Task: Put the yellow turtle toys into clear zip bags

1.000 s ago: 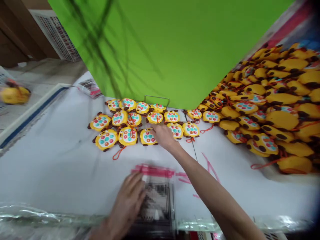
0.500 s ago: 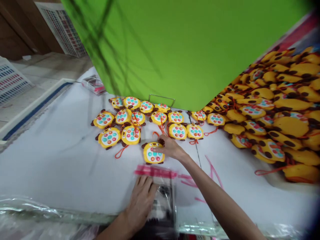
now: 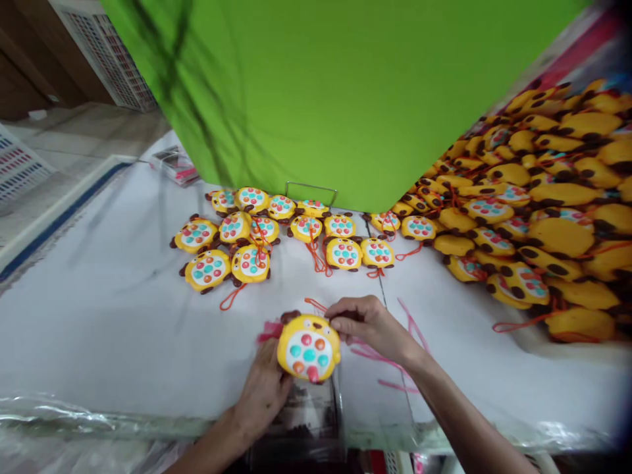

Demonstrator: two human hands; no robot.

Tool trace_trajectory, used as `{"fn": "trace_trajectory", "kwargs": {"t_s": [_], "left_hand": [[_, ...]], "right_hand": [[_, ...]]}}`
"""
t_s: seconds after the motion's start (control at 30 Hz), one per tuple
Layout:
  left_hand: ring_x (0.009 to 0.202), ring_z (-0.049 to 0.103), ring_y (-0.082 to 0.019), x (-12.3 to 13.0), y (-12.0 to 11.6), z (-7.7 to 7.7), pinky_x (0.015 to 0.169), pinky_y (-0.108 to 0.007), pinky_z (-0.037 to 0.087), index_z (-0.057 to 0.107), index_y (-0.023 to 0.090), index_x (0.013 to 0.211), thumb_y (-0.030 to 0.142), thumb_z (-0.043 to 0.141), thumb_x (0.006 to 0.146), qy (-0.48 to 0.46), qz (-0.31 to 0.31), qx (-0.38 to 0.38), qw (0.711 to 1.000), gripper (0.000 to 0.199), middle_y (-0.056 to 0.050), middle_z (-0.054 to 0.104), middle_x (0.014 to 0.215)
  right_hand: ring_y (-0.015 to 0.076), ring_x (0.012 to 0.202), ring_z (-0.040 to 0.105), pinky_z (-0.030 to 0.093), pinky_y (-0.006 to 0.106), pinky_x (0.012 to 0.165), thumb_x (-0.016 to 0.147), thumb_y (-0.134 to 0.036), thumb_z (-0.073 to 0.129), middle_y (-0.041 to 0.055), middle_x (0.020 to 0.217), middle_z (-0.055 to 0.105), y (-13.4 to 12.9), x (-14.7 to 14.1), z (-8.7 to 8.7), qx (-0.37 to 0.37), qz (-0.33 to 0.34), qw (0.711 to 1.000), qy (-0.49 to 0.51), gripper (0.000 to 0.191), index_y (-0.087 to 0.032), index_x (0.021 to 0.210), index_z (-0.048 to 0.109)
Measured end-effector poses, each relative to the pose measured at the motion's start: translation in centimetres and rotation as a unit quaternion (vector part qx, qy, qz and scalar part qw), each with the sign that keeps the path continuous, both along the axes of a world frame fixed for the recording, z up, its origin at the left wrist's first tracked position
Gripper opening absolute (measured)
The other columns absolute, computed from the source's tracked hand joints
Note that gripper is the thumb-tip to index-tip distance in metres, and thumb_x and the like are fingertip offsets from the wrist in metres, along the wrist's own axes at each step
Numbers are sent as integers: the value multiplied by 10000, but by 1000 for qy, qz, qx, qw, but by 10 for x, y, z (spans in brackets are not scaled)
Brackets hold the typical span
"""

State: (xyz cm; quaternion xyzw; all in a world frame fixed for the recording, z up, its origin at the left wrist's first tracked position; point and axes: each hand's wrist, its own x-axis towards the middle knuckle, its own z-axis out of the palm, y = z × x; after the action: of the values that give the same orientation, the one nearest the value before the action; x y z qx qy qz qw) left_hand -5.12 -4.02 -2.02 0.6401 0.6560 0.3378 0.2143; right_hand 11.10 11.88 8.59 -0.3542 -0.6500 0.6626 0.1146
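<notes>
My right hand (image 3: 368, 326) pinches a yellow animal-shaped toy (image 3: 309, 352) by its upper right corner, near a brown ear. The toy has a white belly with several coloured round buttons, and its orange cord loop (image 3: 316, 304) sticks out behind. It is tilted up above a clear plastic bag (image 3: 316, 411) with a pink top strip. My left hand (image 3: 264, 382) is closed at the bag's upper left edge, its fingertips partly hidden behind the toy. Dark print shows through the bag at the table's front edge.
Several like toys (image 3: 251, 262) lie in loose rows across the white table (image 3: 123, 316). A big heap of them (image 3: 557, 197) fills the right side. A large green panel (image 3: 345, 99) stands behind. A packet of bags (image 3: 174, 164) lies back left, with white baskets (image 3: 22, 161) beyond.
My right hand has lifted the toy off the table and brought it toward me, over the bag's top. My left hand has moved slightly left and down. The view has shifted a little.
</notes>
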Motion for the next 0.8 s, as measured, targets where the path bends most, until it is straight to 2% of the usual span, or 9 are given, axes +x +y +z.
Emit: {"fn": "trace_trajectory", "kwargs": {"t_s": [0.1, 0.17, 0.23, 0.3, 0.4, 0.5, 0.6, 0.7, 0.8], "left_hand": [[923, 578, -227, -6, -3, 2, 797, -374, 487, 366, 201, 1292, 225, 563, 776, -89, -7, -15, 996, 552, -90, 601, 1043], [912, 574, -205, -10, -3, 6, 792, -353, 484, 248, 229, 1370, 201, 530, 803, -102, -27, -15, 994, 634, -77, 592, 1039], [889, 566, -188, -13, 0, 10, 781, -332, 477, 254, 256, 1375, 181, 481, 841, -83, -63, -2, 995, 585, -62, 595, 1010], [856, 559, -185, -15, 4, 12, 761, -322, 472, 331, 257, 1342, 186, 482, 851, -45, -95, 8, 994, 519, -52, 608, 968], [791, 555, -183, -14, 11, 13, 721, -311, 464, 495, 228, 1211, 176, 481, 857, 13, -134, 3, 991, 359, -38, 635, 883], [784, 556, -185, -13, 13, 13, 714, -314, 454, 566, 189, 1113, 170, 472, 864, 44, -162, 1, 986, 267, -47, 653, 877], [782, 550, -187, -12, 13, 15, 715, -323, 445, 581, 164, 1086, 161, 445, 875, 55, -170, -1, 984, 252, -57, 656, 851], [756, 540, -182, -12, 12, 19, 698, -320, 434, 622, 165, 990, 178, 431, 879, 32, -163, -7, 986, 222, -57, 650, 809], [699, 543, -175, -11, 11, 22, 682, -318, 438, 663, 206, 848, 268, 489, 853, -61, -127, -24, 990, 185, -27, 634, 727]], "right_hand": [[81, 491, 495, 420, 204, 487, 726, -373, 674, -10, 585, 586, -16, 11, -4, -77, 46, 996, 3, 265, -127, 823, 681], [85, 502, 496, 426, 212, 507, 722, -371, 679, -8, 604, 591, -25, 14, -13, -117, 84, 990, 2, 267, -131, 838, 688], [97, 534, 519, 435, 217, 529, 729, -358, 673, -1, 634, 602, -33, 14, -21, -130, 119, 984, -1, 252, -136, 847, 693], [110, 571, 541, 437, 214, 538, 741, -323, 658, 5, 666, 611, -39, 13, -26, -124, 147, 981, -8, 218, -143, 859, 695], [116, 606, 555, 425, 202, 547, 758, -207, 604, 5, 714, 622, -48, 12, -29, -75, 185, 979, -35, 173, -160, 900, 692], [123, 670, 566, 412, 201, 600, 744, -94, 546, 16, 785, 640, -57, 11, -25, 54, 226, 968, -91, 228, -169, 906, 688], [139, 725, 570, 402, 215, 650, 766, -84, 510, 29, 802, 649, -63, 12, -14, 153, 248, 944, -152, 216, -167, 881, 673], [151, 773, 571, 407, 226, 677, 798, -102, 489, 24, 819, 645, -66, 17, -1, 172, 244, 937, -179, 197, -184, 909, 630], [146, 740, 575, 430, 236, 666, 849, -150, 462, 13, 796, 619, -66, 22, 7, 157, 187, 958, -152, 139, -192, 915, 577]]}}
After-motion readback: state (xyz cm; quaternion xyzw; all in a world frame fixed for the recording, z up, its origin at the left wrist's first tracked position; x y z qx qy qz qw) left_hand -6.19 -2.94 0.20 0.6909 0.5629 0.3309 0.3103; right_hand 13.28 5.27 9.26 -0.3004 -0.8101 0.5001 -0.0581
